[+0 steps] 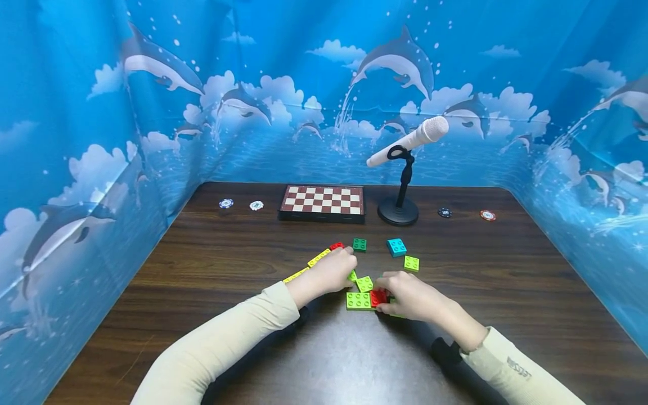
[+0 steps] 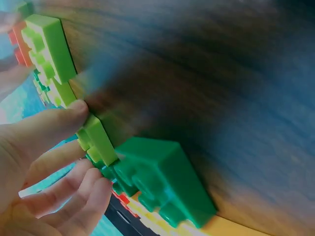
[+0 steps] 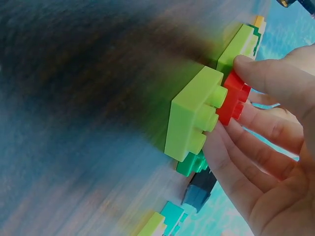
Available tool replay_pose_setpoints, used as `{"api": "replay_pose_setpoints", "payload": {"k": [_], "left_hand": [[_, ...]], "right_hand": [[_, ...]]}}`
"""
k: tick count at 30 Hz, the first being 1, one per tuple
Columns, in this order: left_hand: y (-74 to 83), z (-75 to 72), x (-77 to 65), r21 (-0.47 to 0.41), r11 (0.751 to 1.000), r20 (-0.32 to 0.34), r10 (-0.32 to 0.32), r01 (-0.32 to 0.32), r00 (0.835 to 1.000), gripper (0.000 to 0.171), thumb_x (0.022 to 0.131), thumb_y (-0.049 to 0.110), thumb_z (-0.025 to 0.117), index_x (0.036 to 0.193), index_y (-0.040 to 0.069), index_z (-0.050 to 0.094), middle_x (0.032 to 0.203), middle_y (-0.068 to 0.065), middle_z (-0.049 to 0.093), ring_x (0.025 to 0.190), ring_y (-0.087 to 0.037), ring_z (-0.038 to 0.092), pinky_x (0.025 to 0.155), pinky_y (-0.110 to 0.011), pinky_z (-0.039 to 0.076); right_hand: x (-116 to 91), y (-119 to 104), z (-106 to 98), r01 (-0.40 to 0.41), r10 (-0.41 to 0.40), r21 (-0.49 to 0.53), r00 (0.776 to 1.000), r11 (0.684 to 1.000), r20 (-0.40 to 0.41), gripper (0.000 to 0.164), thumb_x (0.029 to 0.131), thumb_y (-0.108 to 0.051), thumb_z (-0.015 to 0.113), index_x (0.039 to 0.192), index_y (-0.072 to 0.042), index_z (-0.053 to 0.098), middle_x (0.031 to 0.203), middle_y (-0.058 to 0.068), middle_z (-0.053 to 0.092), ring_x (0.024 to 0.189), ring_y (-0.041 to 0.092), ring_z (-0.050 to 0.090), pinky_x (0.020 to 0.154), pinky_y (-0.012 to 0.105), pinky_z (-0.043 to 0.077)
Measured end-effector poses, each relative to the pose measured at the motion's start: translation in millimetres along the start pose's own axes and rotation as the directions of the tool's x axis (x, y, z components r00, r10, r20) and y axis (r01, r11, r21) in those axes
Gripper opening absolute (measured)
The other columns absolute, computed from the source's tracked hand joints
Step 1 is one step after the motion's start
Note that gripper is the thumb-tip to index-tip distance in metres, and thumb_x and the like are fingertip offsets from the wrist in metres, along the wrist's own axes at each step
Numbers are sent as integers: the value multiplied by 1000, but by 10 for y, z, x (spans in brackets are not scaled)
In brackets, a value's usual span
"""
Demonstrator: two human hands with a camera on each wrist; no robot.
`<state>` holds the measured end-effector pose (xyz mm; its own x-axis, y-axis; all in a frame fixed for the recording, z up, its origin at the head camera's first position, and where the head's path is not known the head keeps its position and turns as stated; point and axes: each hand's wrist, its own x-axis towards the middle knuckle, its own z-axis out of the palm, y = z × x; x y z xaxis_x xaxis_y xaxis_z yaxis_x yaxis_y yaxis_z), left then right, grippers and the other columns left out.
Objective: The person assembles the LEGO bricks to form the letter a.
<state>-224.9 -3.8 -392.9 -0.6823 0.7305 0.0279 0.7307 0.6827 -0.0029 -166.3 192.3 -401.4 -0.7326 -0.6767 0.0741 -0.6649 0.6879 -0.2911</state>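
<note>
My left hand is at the left part of a group of building blocks. In the left wrist view, its thumb and index finger pinch a small lime block. A dark green block lies beside its fingertips. My right hand pinches a red block between thumb and fingers. The red block sits between a long lime block and another lime block, the latter mostly hidden by the hand in the head view. One more lime block lies between the hands.
Yellow blocks extend left of the left hand. Farther back lie a green block, a teal block and a lime block. Behind stand a checkered board and a microphone on its stand, with poker chips to either side.
</note>
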Motion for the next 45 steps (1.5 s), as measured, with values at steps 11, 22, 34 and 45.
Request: {"api": "replay_pose_setpoints", "payload": {"k": [11,22,34,45], "left_hand": [[-163,3,-115,-198,980,-29,-28,22,999,12,72,14,71,74,8,61,72,1,49,65,-13,40,60,-25,34],[-136,-35,-325,-446,894,38,-25,39,999,32,76,19,71,105,7,63,94,2,62,75,-9,51,67,-23,42],[0,-20,-373,-481,877,84,56,-8,995,34,72,21,77,103,8,69,92,3,66,71,-6,55,60,-17,43],[47,-41,-373,-463,885,108,7,44,994,34,71,21,78,103,10,70,89,5,64,70,-6,52,58,-18,43]], "right_hand": [[6,-30,-18,-16,16,18,1000,1000,22,25,74,-23,74,92,-10,63,75,-5,51,63,5,46,54,19,41],[30,-22,-13,-17,16,21,999,1000,40,25,75,-25,73,93,-10,64,75,-5,51,63,5,44,53,19,40],[35,-29,-28,-39,38,34,998,999,54,29,75,-23,74,98,-8,65,77,-4,52,64,6,44,54,19,41],[27,-18,-37,-30,28,41,998,999,48,27,75,-24,74,96,-9,65,77,-4,52,65,6,44,55,19,41]]}}
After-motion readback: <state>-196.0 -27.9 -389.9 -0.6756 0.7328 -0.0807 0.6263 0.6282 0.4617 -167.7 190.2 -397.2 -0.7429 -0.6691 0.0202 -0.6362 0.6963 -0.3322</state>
